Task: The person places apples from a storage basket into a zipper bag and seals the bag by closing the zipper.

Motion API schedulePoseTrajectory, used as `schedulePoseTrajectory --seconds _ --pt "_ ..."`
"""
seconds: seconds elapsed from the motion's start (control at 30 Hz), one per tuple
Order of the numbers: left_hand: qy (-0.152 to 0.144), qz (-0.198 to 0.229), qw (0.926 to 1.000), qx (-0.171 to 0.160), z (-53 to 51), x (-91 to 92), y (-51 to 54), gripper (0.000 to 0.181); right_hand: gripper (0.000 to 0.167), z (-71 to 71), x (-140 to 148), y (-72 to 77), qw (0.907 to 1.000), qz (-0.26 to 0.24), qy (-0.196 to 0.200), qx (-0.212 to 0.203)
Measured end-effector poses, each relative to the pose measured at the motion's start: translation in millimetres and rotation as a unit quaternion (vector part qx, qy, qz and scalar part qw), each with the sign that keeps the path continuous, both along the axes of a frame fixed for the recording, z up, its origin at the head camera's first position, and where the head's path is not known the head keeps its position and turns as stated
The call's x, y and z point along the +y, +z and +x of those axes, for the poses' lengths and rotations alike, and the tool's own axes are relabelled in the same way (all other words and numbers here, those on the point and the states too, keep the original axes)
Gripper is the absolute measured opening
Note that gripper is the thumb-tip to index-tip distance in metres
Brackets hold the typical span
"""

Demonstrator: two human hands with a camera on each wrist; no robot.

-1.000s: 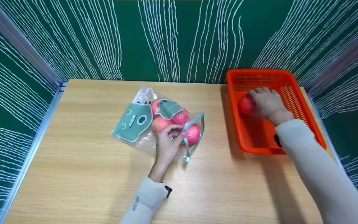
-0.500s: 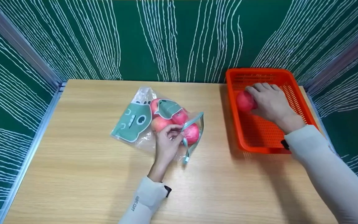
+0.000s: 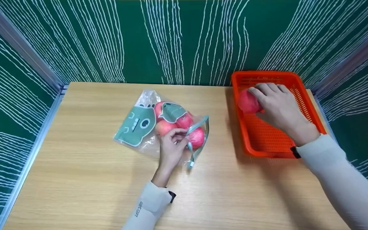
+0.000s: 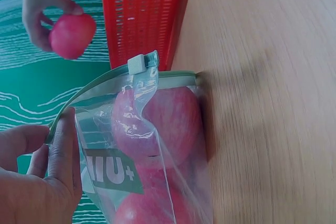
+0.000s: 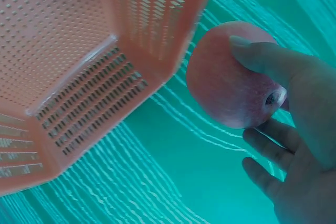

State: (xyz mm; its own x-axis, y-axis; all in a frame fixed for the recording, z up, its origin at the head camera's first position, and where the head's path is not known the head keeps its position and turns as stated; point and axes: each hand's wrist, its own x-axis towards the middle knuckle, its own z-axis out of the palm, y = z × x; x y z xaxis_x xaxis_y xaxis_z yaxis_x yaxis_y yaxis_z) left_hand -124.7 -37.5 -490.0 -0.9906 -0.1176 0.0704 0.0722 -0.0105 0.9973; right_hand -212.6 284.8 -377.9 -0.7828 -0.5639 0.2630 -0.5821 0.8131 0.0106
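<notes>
A red apple [image 3: 249, 101] is gripped between the thumb and fingers of my right hand [image 3: 279, 108], raised above the left side of the orange-red plastic basket [image 3: 268, 154]. In the right wrist view the apple [image 5: 231, 74] is clear of the basket wall. My left hand [image 3: 172, 147] pinches the green-edged mouth of a clear zip bag [image 3: 136, 126] printed with a green cartoon. Several apples lie inside the bag; one apple [image 4: 157, 124] sits right at its gaping mouth in the left wrist view. A white slider [image 4: 137, 64] is on the zip's end.
The basket stands at the back right of the wooden table [image 3: 85, 179], with no other apple visible in it. Green walls [image 3: 184, 41] with white lines rise behind and at both sides. Bare wood lies between bag and basket.
My right hand has lifted the apple from inside the basket, up and slightly left toward its left rim. The left hand and bag have stayed in place.
</notes>
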Motion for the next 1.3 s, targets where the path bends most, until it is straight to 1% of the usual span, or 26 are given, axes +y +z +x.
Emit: schedulePoseTrajectory --seconds 0.2,0.43,0.57,0.8,1.0,1.2,1.3 --pt "0.001 0.0 1.0 -0.001 1.5 0.7 1.4 0.022 0.094 11.1 -14 1.1 0.9999 -0.011 0.006 0.008" --pt "0.006 -0.001 1.0 -0.006 1.5 1.6 2.6 0.023 0.095 24.8 -29 -7.4 0.9994 -0.022 0.023 0.009" --pt "0.008 -0.003 0.9999 -0.009 0.6 1.9 2.4 0.022 0.095 32.1 -36 -16.6 0.9991 -0.027 0.032 0.004" --pt "0.01 -0.008 0.9999 0.0 0.0 1.6 1.2 0.023 0.094 43.9 -47 -33.1 0.9984 -0.031 0.048 -0.002" --pt "0.007 -0.005 1.0 -0.004 0.2 1.8 2.2 0.023 0.089 54.1 -58 -49.4 0.9979 -0.019 0.063 -0.003" --pt "0.004 -0.012 0.9999 0.005 0.8 1.9 2.5 0.022 0.092 61.0 -67 -66.6 0.9979 -0.004 0.065 -0.005" --pt "0.004 -0.014 0.9999 0.007 0.3 2.2 2.1 0.022 0.093 63.7 -72 -73.9 0.9979 0.001 0.064 -0.014"
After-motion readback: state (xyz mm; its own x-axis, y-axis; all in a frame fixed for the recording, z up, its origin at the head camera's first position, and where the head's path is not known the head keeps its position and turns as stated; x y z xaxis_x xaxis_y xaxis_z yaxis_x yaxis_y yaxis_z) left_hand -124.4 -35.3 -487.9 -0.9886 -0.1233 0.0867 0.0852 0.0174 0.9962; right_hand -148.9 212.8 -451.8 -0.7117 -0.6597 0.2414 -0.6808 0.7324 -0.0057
